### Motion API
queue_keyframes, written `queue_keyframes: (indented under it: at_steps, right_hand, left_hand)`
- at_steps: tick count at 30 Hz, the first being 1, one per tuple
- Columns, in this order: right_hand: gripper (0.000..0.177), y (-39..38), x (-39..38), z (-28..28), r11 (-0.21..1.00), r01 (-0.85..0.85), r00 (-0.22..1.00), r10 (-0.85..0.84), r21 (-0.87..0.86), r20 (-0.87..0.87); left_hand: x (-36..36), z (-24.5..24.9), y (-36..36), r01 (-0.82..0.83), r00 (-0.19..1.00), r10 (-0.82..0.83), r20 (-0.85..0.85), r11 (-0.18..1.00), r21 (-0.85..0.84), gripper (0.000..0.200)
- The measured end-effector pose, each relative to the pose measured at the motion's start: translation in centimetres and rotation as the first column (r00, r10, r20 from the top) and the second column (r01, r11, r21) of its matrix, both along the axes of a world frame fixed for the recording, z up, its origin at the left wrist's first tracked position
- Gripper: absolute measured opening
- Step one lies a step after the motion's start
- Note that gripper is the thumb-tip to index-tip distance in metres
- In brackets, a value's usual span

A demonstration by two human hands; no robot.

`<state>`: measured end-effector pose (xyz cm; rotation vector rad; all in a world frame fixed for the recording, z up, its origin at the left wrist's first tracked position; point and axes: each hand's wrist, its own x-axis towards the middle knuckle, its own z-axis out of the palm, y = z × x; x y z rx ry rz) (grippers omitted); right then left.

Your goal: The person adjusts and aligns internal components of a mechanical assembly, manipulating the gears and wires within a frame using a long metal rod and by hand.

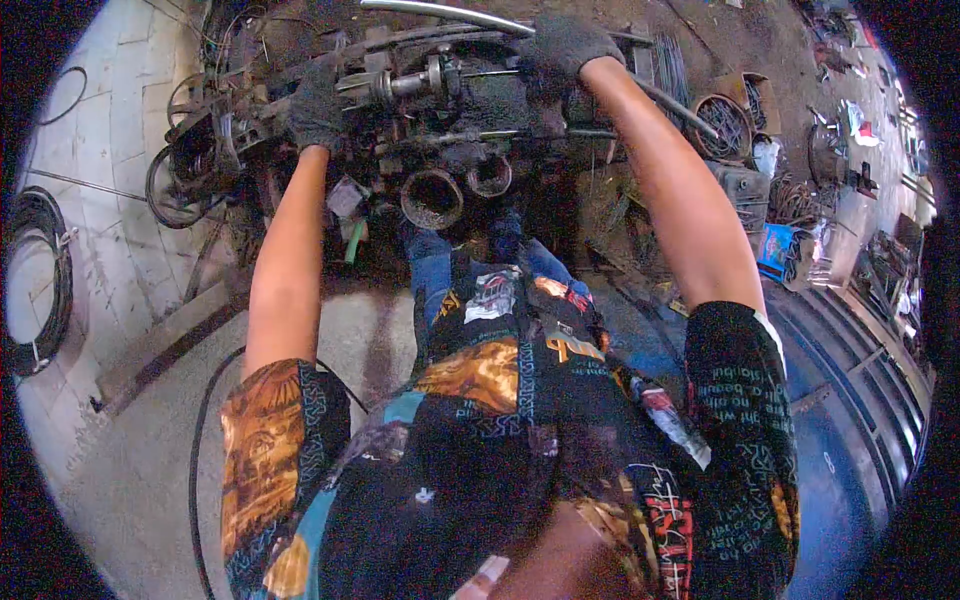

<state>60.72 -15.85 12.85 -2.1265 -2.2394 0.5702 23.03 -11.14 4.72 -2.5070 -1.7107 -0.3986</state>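
Observation:
A greasy dark machine (490, 110) with a shiny shaft stands in front of my legs. My left hand (315, 112), in a dark glove, is at the machine's left part, beside the shaft; its fingers blend into the dark metal. Higher up on the right, my gloved right hand (562, 48) is closed around a long curved metal rod (450, 12). The rod runs out to the left of that hand, and a straight length shows on its lower right. Two round cup-like openings (432, 198) face up at the machine's near side.
A coiled black hose (40, 280) lies on the floor at the far left. Right of the machine are a basket of metal pieces (722, 128), a cardboard box (762, 100) and a blue container (777, 250). A slatted metal frame (850, 370) lies at the lower right.

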Motion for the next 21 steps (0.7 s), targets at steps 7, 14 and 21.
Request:
queue_keyframes:
  at_steps: [7, 14, 21]
  right_hand:
    - [0.054, 0.2, -0.7, -1.9, 0.997, -0.014, 0.999, 0.01, 0.072, 0.051]
    - [0.056, 0.2, -1.5, -0.9, 0.997, -0.004, 1.0, 0.002, -0.081, -0.016]
    - [0.054, 0.8, -2.2, -0.9, 0.998, 0.053, 0.999, -0.054, 0.036, 0.008]
  left_hand:
    - [-1.3, -1.4, 0.7, 0.023, 0.976, -0.012, 0.218, 0.999, -0.049, 0.036]
    - [-4.5, -6.2, 2.2, 0.111, 0.989, -0.124, 0.077, 0.983, 0.148, 0.041]
    - [-3.4, -4.0, 2.0, 0.057, 0.998, -0.057, -0.022, 0.998, -0.001, 0.044]
